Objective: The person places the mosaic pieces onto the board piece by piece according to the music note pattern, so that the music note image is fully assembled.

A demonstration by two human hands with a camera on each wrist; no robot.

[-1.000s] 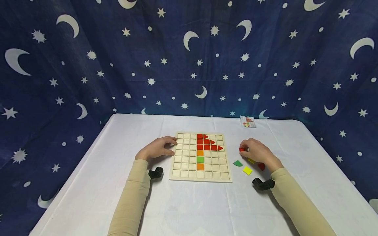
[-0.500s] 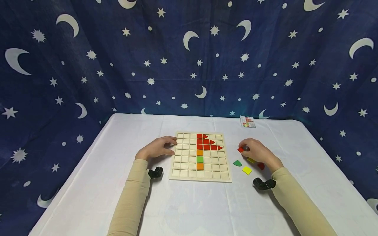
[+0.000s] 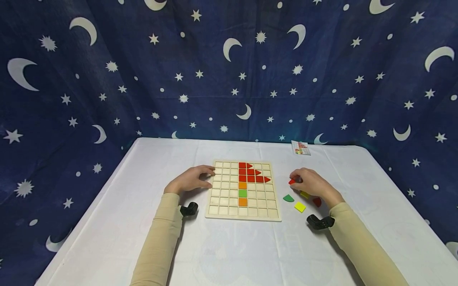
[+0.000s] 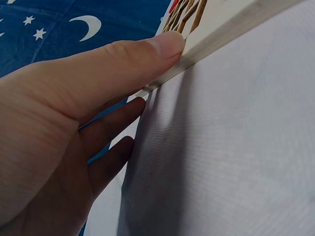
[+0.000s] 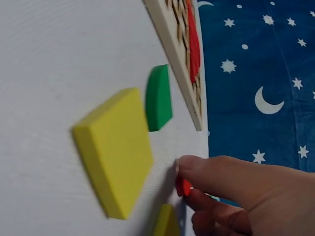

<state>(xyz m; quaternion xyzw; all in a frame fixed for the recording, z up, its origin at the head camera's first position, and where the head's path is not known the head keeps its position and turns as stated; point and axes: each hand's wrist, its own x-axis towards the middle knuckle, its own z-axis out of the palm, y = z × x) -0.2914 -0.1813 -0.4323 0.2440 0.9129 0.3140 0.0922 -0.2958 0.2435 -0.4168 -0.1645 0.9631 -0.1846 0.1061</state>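
Right fingers [image 5: 204,201], red piece [image 5: 182,187] between them and the thumb [image 5: 209,172]

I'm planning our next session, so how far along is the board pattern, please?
On the board, red pieces, two orange squares and a green square look done. The right hand pinches another red piece. Apparently remaining, loose nearby: a green wedge, two yellow pieces and a dark-red piece.
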